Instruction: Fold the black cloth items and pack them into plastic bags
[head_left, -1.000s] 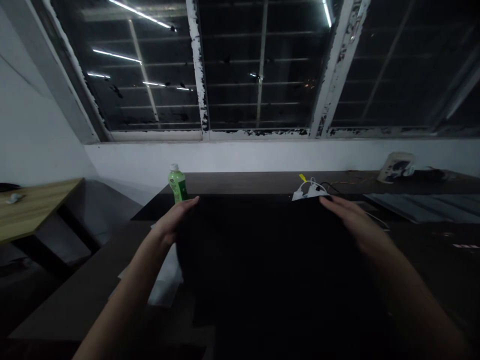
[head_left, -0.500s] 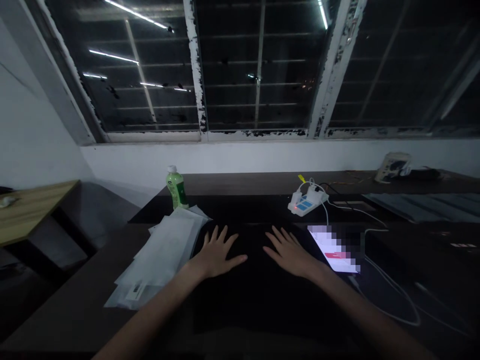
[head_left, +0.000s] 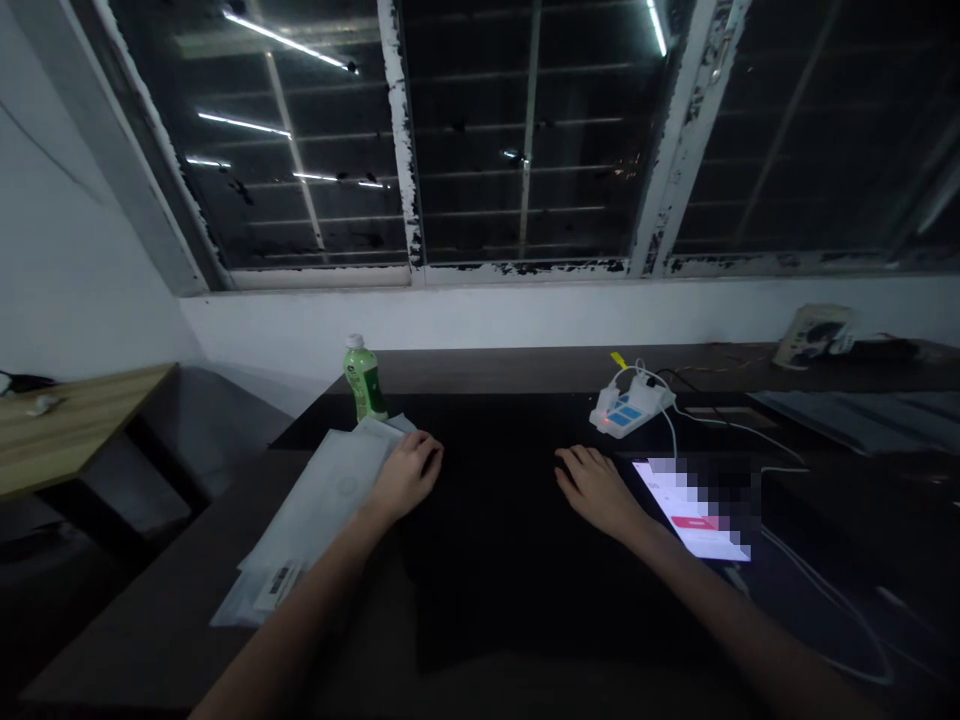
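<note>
No legible text on bottle (head_left: 364, 379) or paper label (head_left: 276, 580).

Dark desk (head_left: 187, 610): black cloth (head_left: 502, 560), plastic bags (head_left: 319, 510), bottle (head_left: 364, 378), power strip (head_left: 630, 408), phone (head_left: 694, 505).

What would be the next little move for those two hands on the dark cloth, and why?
Probably lift the cloth's far edge. The left hand and right hand both rest with fingers curled on the black cloth, which lies flat on the desk. White plastic bags sit at its left and a lit phone at its right, so straight up seems safest.
</note>
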